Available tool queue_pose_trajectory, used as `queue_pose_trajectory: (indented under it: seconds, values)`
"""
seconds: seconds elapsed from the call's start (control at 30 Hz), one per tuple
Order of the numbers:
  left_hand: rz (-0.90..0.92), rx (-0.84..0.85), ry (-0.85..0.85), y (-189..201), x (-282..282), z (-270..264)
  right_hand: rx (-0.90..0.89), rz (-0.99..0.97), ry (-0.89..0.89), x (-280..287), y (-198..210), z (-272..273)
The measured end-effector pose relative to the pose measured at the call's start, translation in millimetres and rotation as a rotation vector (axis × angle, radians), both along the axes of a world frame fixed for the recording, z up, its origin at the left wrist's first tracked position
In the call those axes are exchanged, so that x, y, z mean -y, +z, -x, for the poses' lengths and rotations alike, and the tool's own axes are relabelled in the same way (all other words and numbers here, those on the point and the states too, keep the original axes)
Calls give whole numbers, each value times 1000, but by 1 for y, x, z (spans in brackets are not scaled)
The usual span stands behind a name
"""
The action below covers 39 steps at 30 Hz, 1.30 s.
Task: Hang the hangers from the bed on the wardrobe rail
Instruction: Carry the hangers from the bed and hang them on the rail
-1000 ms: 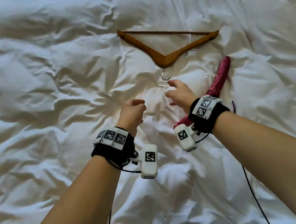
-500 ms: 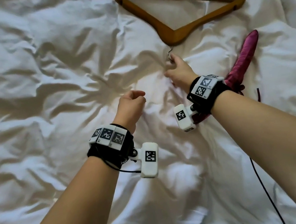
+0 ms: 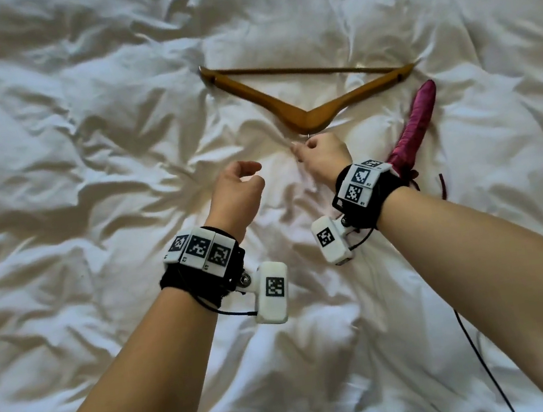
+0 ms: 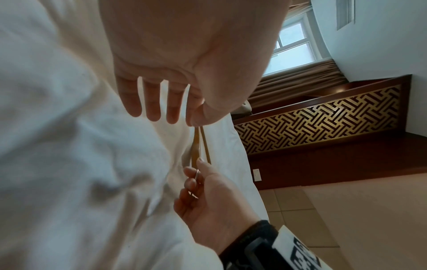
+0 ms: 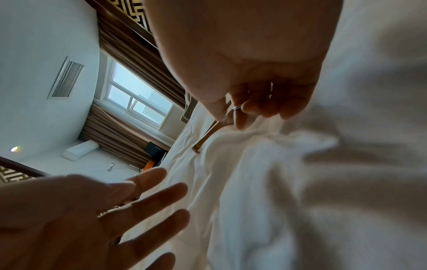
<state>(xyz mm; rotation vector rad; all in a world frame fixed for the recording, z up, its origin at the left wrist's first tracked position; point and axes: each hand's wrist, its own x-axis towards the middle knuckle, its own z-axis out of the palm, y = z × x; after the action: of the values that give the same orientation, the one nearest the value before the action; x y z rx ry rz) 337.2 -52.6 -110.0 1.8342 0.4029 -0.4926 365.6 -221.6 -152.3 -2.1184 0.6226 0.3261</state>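
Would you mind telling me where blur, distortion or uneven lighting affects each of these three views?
Head view: sharp and evenly lit, with soft shadows in the folds of the white duvet and wide-angle bending at the edges. Left wrist view: the left hand is close and soft, the duvet is blurred, and the window is bright. Right wrist view: the right hand is shadowed, the foreground is blurred, and the walls curve strongly.

- Wooden hanger [image 3: 309, 97]: brown, with a thin crossbar, lying flat on the bed [image 3: 84, 161], apex toward the right hand [image 3: 324, 157]. Its metal hook [image 4: 196, 175] is pinched in that grip.
- Pink hanger [image 3: 416, 124]: padded, glossy magenta, lying on the bed just right of the grip, its near end hidden behind the right wrist.
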Motion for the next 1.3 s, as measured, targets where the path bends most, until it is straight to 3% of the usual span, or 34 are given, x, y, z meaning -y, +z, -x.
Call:
queue_pose_trajectory:
  seconds: [0.47, 0.73, 1.0, 1.2, 1.3]
  values:
    - [-174, 207, -204, 88, 54, -6, 123, 101, 101, 46, 124, 30]
    - [-257, 188, -365, 114, 72, 13, 125, 78, 284, 58, 183, 57]
    - [-286, 123, -523, 150, 70, 55, 202, 30, 328, 51, 241, 91]
    - [-254, 91, -547, 199, 60, 93, 288, 25, 300, 30, 290, 125]
    - [-156, 84, -438, 225, 47, 114, 304, -13, 308, 21, 319, 143]
